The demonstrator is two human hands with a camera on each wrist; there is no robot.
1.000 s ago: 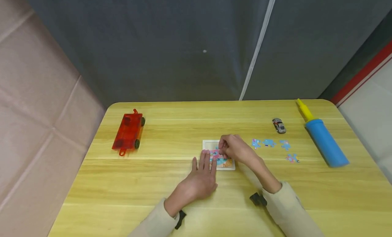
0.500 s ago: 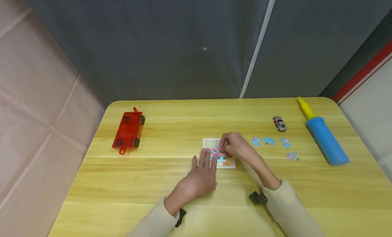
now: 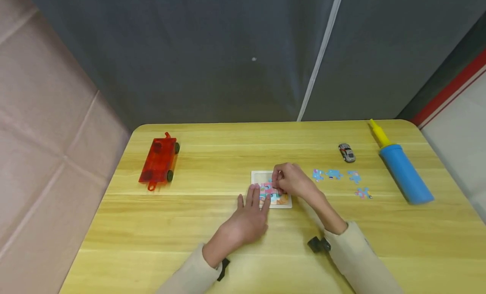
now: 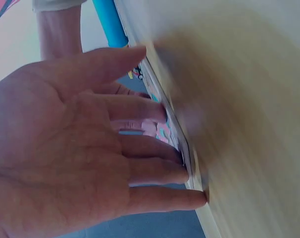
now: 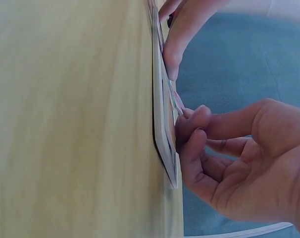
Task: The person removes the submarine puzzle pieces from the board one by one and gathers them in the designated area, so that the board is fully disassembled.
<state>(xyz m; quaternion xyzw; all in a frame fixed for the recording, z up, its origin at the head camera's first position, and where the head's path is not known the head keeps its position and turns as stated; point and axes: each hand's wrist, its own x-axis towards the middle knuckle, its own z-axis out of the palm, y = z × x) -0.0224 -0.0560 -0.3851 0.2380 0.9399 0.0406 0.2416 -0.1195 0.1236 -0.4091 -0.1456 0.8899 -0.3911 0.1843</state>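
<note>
A small jigsaw puzzle in a white-rimmed tray (image 3: 262,173) lies at the middle of the table, with joined pink and blue pieces (image 3: 268,187) in its nearer part. My left hand (image 3: 248,222) rests straight fingers on the puzzle's left side; the left wrist view shows its palm and fingertips along the tray edge. From the right, my right hand (image 3: 294,182) pinches a puzzle piece (image 5: 178,101) low over the tray, between thumb and forefinger. In the right wrist view that piece stands slightly tilted, and the fingers hide most of it.
Several loose puzzle pieces (image 3: 334,174) lie right of the tray, one (image 3: 363,193) nearer me. Behind them stands a silver toy car (image 3: 347,152). A blue and yellow hand pump (image 3: 406,173) lies far right, a red wheeled toy base (image 3: 158,161) at the left.
Both hands stay almost in place, the right fingers shifting slightly at the tray. The pink pieces by the fingertips now look flatter and closer together. The head view has tilted a little.
</note>
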